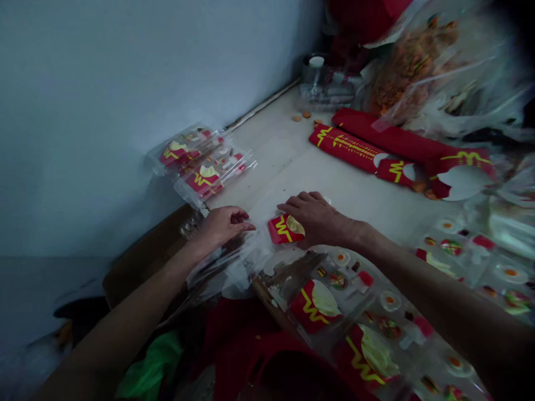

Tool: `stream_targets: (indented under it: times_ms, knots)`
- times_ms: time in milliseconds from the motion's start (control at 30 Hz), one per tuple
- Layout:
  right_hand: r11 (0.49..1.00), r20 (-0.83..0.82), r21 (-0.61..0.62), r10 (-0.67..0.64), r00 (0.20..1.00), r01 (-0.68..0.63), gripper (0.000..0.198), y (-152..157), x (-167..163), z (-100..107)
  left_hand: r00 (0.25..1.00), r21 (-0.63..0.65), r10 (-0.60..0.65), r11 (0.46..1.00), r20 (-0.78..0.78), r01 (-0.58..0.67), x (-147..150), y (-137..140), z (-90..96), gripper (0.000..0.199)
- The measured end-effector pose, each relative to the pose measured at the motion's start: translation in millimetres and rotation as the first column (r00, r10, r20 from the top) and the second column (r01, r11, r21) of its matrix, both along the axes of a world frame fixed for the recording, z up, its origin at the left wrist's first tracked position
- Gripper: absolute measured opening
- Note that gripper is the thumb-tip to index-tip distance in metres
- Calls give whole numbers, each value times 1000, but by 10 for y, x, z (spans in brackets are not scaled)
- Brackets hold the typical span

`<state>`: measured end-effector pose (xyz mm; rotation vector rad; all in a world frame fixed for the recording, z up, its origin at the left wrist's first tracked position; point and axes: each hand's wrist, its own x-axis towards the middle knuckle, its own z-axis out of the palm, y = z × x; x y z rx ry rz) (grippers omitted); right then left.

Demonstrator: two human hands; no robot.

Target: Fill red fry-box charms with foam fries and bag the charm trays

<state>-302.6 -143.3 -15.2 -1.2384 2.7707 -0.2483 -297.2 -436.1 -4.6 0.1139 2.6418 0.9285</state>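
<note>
My right hand (311, 214) is closed around a small red french fry carton (281, 229) with a yellow zigzag mark and a pale filling at its top. Some of that carton is hidden under my fingers. To its left, my left hand (225, 225) hovers beside a crumpled clear plastic bag (244, 262) at the table edge. Its thumb and fingers are slightly apart, and nothing shows between them. Clear blister trays (301, 328) lie below my right forearm, each with a red fry carton and toy food pieces such as fried eggs.
Filled clear packs (204, 181) sit by the wall at the table's left corner. Long stacks of red cartons (351, 147) lie at the back right. Behind them stand a large bag of orange-brown pieces (407, 69) and clear containers (324, 89). A green bag (152, 365) is below.
</note>
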Motion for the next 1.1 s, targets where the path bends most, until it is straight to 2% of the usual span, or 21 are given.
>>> stream_targets:
  times_ms: [67,167,300,400,467,533,600,633,700,800,900,1000,1033,1100]
  knots:
    - [1000,2,3,-9,1000,9,91,-6,5,3,998,52,47,997,52,-50,46,20,-116,31]
    - [1000,32,9,14,999,-14,92,-23,30,54,991,153,79,984,106,-95,-32,81,-211,31]
    - [1000,66,-9,9,998,-8,95,-57,93,135,1000,150,7,989,-20,-4,-209,224,-212,26]
    - [997,61,10,-77,995,76,96,-30,173,125,983,76,-109,990,-150,122,-284,361,-166,21]
    - [986,46,34,-164,985,162,97,31,239,88,927,-19,-176,984,-331,180,-270,458,-108,16]
    - [964,13,44,-263,965,262,98,101,296,53,810,-121,-203,979,-550,163,-201,574,-45,21]
    - [930,-28,47,-364,931,365,98,139,322,32,721,-182,-219,975,-657,130,-102,725,-12,29]
    - [910,-42,46,-411,911,413,98,135,318,26,719,-204,-235,970,-654,132,-56,814,-16,30]
    - [874,-41,42,-482,875,484,98,80,282,13,767,-246,-259,960,-588,136,-5,999,-61,31]
    - [836,12,12,-549,836,549,98,-41,199,-19,840,-308,-217,949,-497,63,-58,1216,-149,30]
    - [815,66,-22,-576,815,579,110,-26,187,-42,883,-372,-194,928,-427,24,-184,1284,-155,31]
    - [803,68,14,-596,800,596,124,199,287,-24,925,-433,-232,897,-300,85,-256,1266,-90,45]
    - [792,71,43,-610,789,609,119,296,332,-12,932,-445,-249,889,-263,112,-265,1265,-71,51]
    - [771,84,90,-636,767,630,96,463,408,13,937,-468,-267,873,-225,137,-273,1294,-51,54]
